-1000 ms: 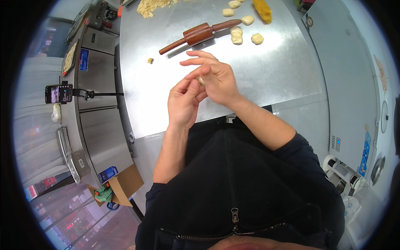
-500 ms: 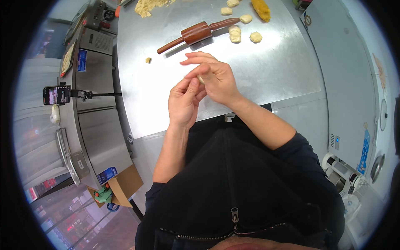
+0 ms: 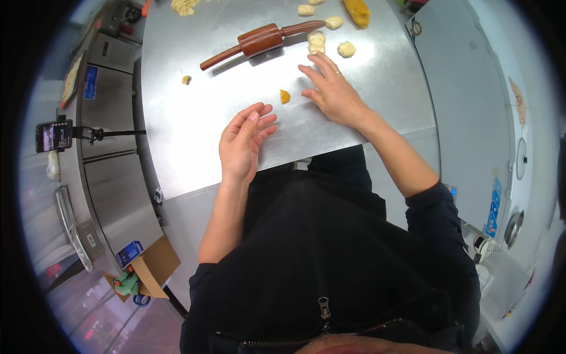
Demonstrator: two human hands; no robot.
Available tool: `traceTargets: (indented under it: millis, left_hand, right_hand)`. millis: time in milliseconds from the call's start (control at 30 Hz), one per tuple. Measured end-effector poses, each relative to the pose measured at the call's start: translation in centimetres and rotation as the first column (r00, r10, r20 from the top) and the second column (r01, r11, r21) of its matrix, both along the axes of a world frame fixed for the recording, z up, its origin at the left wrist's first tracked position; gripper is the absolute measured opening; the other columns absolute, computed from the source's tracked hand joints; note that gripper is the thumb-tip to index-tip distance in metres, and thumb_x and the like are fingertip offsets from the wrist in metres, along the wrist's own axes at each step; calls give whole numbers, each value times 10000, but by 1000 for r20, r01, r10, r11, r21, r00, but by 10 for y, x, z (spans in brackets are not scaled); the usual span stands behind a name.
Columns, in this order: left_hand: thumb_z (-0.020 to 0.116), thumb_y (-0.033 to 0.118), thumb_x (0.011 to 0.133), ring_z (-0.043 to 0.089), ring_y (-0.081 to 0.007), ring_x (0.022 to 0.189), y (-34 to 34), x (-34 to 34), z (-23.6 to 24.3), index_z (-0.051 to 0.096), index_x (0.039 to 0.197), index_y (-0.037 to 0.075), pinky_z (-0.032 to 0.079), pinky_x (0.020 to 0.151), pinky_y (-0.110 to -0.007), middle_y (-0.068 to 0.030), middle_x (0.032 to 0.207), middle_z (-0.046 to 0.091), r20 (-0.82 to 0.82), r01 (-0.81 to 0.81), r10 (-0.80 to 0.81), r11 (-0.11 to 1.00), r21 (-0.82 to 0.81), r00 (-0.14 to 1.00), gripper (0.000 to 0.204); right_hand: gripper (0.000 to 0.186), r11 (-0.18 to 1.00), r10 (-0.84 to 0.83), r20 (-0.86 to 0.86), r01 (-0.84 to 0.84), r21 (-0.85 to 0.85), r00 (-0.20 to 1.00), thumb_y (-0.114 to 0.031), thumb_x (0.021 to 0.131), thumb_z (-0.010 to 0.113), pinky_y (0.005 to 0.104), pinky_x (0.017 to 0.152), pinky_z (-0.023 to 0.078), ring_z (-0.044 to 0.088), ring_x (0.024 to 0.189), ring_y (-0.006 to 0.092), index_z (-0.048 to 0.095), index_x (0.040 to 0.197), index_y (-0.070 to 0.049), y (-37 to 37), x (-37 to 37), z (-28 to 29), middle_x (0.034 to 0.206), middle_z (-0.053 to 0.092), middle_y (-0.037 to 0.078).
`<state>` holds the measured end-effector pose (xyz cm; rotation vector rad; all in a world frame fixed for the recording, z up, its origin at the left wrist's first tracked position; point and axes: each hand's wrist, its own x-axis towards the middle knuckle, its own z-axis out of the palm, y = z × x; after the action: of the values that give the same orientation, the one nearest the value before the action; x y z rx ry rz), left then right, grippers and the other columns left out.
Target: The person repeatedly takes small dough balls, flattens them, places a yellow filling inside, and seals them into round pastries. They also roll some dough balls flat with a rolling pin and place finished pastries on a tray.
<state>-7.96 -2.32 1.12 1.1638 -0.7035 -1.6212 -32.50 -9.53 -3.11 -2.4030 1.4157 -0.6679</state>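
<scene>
My left hand [image 3: 240, 141] is palm-up above the near part of the metal table [image 3: 188, 141], its fingers loosely bent and apart with nothing in them. To the right, my right hand [image 3: 336, 91] reaches forward, fingers spread and empty. Its fingertips are close to a pale, lobed dough piece [image 3: 316, 42]. Between the hands lies a small orange-yellow lump [image 3: 285, 96]. A round dough ball [image 3: 346, 49] sits just beyond the right hand. Farther off, a brown wooden rolling pin [image 3: 260, 40] lies slantwise, one handle near another dough ball [image 3: 333, 22].
A large yellow mass [image 3: 356, 13] rests at the far right of the table, crumbly dough [image 3: 185, 6] at the far left. A small brownish bit [image 3: 186, 79] lies left. Beyond the left edge, a phone [image 3: 53, 136] is held on an arm above steel cabinets.
My hands have parted from a pinch around a small pale piece. My right hand has moved right and forward; both have opened. The orange-yellow lump now shows on the table between them.
</scene>
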Motion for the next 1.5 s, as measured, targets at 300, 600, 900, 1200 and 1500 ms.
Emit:
traceTargets:
  millis: [300, 600, 900, 1200, 1500]
  left_hand:
    - [571, 187, 1074, 679, -269, 1168, -4, 4, 3, 578, 1372, -53, 554, 967, -385, -206, 1324, 669, 41, 48, -47, 999, -13, 998, 383]
    - [590, 135, 1059, 683, -232, 1134, -6, 12, 1, 595, 1349, -42, 553, 940, -365, -179, 1298, 683, -23, 21, -21, 1000, 7, 1000, 340]
    - [579, 130, 1060, 684, -226, 1129, -6, 8, -1, 601, 1341, -34, 554, 937, -363, -169, 1298, 686, -58, 73, -73, 997, -5, 996, 326]
    - [580, 136, 1059, 692, -220, 1116, 3, 12, -3, 600, 1348, -28, 553, 943, -361, -167, 1307, 679, -49, 66, -66, 998, 9, 997, 334]
    - [585, 141, 1062, 683, -220, 1136, -2, 1, -9, 595, 1362, -30, 546, 956, -356, -167, 1322, 678, -34, 124, -124, 992, -5, 992, 346]
  right_hand:
    - [764, 989, -17, -305, -29, -145, 952, -518, 968, 652, 539, 1242, 280, 333, 1517, 401, 499, 1467, 39, -6, -2, 8, 1558, 459, 218]
    - [518, 977, 116, -379, -36, 212, 918, -327, 858, 780, 514, 1052, 468, 612, 1183, 358, 659, 1294, -74, 12, -11, 45, 1264, 633, 167]
    - [464, 906, -271, 616, -21, 423, 739, -403, 974, 713, 369, 858, 550, 729, 961, 254, 695, 1294, -68, -121, -25, 82, 1063, 758, 162]
    - [353, 827, -554, 0, 551, 113, 832, -236, 917, 751, 474, 878, 548, 694, 975, 380, 653, 1150, 11, -85, 4, 19, 989, 724, 180]
    - [238, 889, -456, -70, 458, 10, 887, -202, 888, 750, 465, 894, 540, 690, 1008, 369, 640, 1010, -30, -87, 4, 14, 1043, 720, 193]
